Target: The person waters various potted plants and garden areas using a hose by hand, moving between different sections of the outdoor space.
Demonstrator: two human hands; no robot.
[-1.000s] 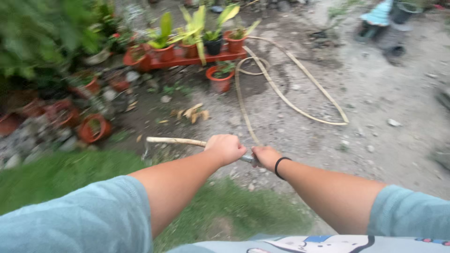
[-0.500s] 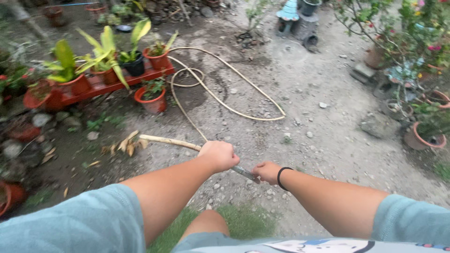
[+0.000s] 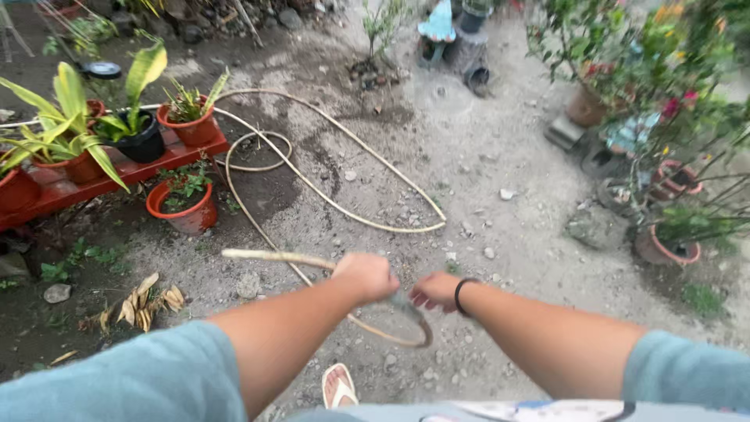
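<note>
From the head view, my left hand is clenched around the pale garden hose near its free end, my right hand pinches the same hose just beside it, and the rest loops over the gravel ground toward the orange flower pots.

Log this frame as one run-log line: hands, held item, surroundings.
left hand: fist grip on pale tan garden hose | right hand: on same hose, grip blurred | hose: looped over gravel ground | left: orange clay plant pots
</note>
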